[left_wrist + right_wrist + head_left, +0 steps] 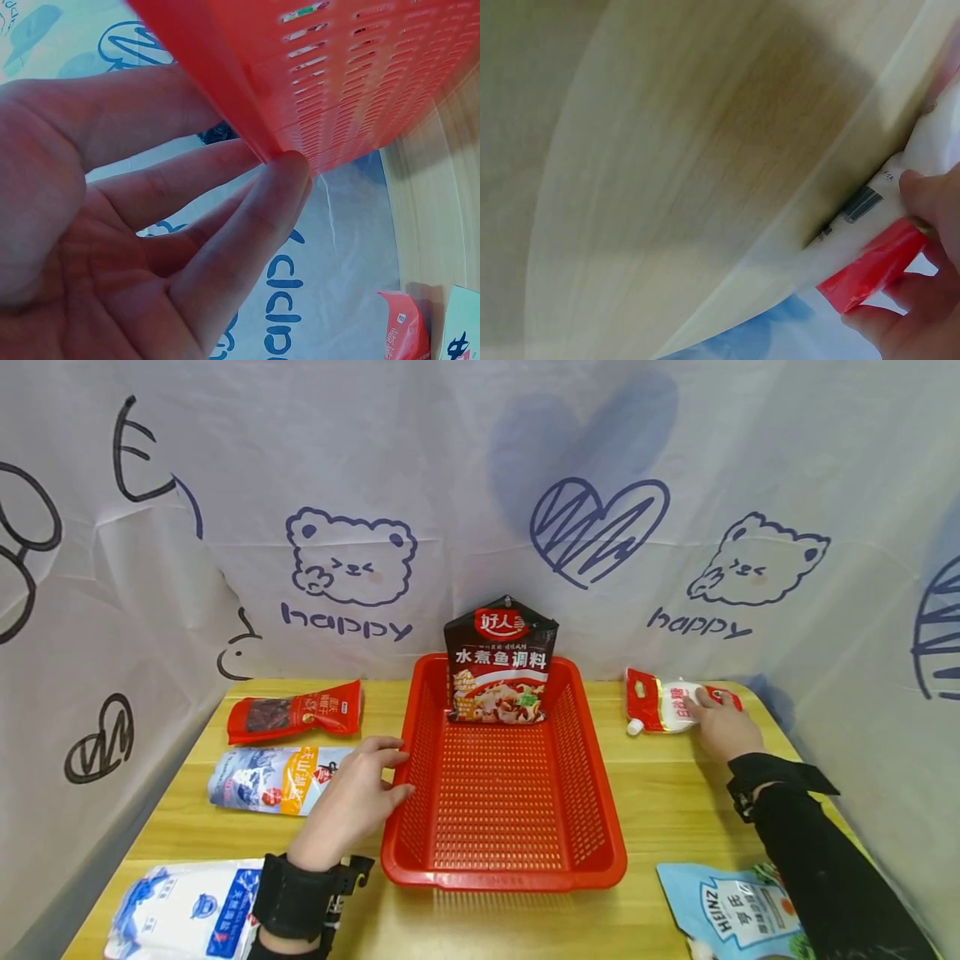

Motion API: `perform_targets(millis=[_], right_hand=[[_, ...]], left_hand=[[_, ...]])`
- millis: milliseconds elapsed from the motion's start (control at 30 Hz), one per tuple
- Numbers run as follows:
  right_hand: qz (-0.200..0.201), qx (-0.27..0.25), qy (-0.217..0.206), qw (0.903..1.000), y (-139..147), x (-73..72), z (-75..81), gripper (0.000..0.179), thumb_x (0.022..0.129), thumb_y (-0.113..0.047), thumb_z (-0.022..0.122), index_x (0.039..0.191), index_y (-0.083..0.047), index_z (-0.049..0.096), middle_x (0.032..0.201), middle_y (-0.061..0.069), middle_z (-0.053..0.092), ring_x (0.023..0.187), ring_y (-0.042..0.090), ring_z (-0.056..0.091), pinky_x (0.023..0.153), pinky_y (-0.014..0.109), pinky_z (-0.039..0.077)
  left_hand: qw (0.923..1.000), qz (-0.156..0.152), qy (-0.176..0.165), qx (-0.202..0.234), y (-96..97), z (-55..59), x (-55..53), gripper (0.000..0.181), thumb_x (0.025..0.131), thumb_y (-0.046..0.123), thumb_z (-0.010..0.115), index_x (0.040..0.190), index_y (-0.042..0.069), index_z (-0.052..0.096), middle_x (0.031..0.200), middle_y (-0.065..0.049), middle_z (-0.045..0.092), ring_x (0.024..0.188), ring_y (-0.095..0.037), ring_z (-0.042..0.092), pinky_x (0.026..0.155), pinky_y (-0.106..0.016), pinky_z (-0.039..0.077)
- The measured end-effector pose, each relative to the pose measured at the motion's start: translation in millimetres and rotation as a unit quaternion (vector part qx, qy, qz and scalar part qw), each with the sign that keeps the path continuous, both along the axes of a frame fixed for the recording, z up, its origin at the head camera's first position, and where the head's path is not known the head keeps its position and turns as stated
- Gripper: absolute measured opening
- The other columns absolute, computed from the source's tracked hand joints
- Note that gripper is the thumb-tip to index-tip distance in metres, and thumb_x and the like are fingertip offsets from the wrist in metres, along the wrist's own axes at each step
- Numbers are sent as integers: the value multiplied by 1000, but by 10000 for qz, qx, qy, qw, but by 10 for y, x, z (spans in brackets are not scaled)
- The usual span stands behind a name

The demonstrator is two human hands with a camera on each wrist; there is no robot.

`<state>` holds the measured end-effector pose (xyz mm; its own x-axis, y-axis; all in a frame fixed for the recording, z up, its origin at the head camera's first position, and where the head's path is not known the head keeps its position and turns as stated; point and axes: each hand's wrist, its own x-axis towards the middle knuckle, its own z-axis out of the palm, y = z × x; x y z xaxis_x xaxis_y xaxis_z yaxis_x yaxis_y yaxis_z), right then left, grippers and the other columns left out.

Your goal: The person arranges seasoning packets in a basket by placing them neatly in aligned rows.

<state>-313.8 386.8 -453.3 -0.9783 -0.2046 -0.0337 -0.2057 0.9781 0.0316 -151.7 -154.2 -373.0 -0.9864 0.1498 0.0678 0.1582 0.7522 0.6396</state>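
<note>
As R hand (pixel 726 732) pinches pouch (pixel 675 710), red/wht, wht cap (pixel 635 727), L hand (pixel 352 797) grips basket (pixel 495 880)

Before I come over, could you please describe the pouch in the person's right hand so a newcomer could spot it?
Start at the red basket and look right, toward the back of the table. There the right hand grips a pouch. Unlike the pale blue Heinz pouch nearer the front, it has a white middle between red ends.
</note>
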Motion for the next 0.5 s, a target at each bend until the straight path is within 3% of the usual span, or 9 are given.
perform_targets(millis=[267,500], right_hand=[[59,-184,186,9996,-112,136,98,48,101,0,53,149,-1,53,153,30,46,135,59,43,94,70,50],[329,-396,708,9962,-181,251,105,45,95,4,64,140,1,62,141,29,59,122,55,57,94,65,52]], left_hand=[[10000,-33,-22,16,0,29,14,38,90,2,78,125,-10,69,144,-20,56,89,-25,72,77,-37,63],[10000,-47,4,27,2,28,10,37,90,2,78,124,-10,69,143,-20,57,89,-25,72,78,-38,63]])
